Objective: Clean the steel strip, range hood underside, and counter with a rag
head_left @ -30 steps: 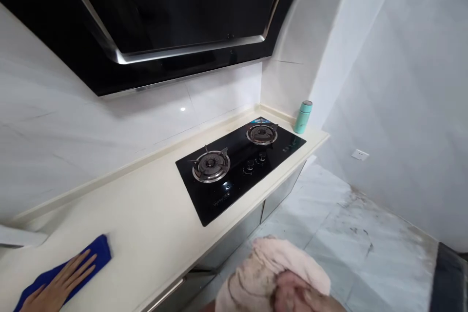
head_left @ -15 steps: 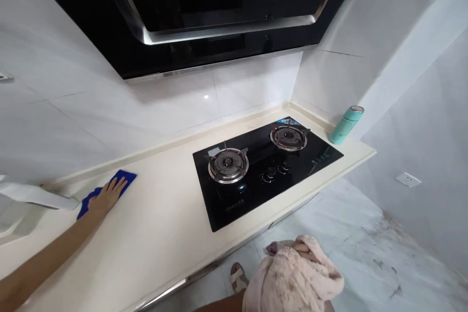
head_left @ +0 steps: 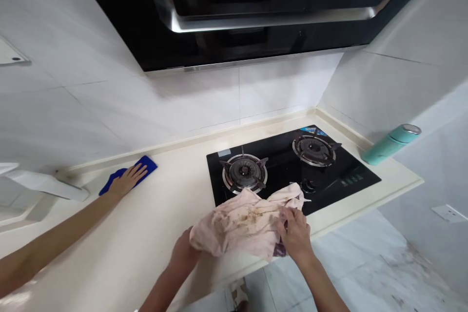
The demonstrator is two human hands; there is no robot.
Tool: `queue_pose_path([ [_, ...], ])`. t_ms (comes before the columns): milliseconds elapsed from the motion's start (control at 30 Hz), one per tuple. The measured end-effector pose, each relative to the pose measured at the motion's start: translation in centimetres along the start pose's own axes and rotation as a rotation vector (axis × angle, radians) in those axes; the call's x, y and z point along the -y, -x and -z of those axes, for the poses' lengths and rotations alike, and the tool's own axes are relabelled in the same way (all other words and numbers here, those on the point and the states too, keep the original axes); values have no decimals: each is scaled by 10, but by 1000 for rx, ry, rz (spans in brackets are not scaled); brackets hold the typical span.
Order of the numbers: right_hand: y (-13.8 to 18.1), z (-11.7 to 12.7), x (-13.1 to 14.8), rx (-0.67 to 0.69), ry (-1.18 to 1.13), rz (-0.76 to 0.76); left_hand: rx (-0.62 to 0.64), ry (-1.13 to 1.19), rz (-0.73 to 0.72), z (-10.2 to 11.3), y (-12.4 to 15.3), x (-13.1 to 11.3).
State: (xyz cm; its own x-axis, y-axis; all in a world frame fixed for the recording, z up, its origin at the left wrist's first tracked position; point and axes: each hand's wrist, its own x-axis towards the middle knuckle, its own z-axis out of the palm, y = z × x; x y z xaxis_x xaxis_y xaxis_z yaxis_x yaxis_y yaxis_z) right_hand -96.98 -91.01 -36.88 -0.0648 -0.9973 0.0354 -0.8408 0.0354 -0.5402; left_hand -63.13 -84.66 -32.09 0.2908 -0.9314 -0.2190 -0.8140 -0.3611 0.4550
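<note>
A pale pink cloth [head_left: 237, 226] with brown stains is stretched between my two hands, over the front edge of the counter and the near-left part of the gas stove [head_left: 280, 161]. My left hand [head_left: 185, 253] grips its left end, with the fingertips hidden behind the fabric. On the right, my right hand [head_left: 295, 234] has its fingers closed on the other end, where a dark purple patch shows below. Just beyond the cloth is the left burner [head_left: 244, 171]; a control knob [head_left: 308, 185] is near my right hand.
At the left, a co-worker's hand [head_left: 126, 183] presses a blue cloth [head_left: 148, 163] on the cream counter [head_left: 175, 190]. A white faucet [head_left: 47, 185] is beside that arm. A turquoise bottle [head_left: 389, 145] stands right of the stove. The black range hood [head_left: 256, 44] hangs overhead.
The pink cloth has come up from below the counter's edge to the stove front and is spread wider. Both my hands now show on it. The view has shifted; the co-worker's hand stays on the blue cloth.
</note>
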Motion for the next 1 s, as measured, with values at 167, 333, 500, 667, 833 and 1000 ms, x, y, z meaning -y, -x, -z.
queue_pose_path([
  [167, -15, -40, 13, -33, 119, 146, -78, 181, -36, 18, 22, 38],
  [333, -29, -69, 49, 32, 274, 143, -262, 288, -367, -32, 19, -6],
  [500, 13, -94, 87, 208, 229, 482, -385, 98, -437, -75, 7, -25],
  [667, 0, -83, 97, 364, 125, 825, -468, -44, -228, -84, 11, 1],
  [833, -39, -47, 34, 227, 172, 742, -504, -100, -179, -101, 10, -8],
  [1000, -42, -19, -21, 115, 240, 659, -416, -59, -323, -114, 7, -51],
])
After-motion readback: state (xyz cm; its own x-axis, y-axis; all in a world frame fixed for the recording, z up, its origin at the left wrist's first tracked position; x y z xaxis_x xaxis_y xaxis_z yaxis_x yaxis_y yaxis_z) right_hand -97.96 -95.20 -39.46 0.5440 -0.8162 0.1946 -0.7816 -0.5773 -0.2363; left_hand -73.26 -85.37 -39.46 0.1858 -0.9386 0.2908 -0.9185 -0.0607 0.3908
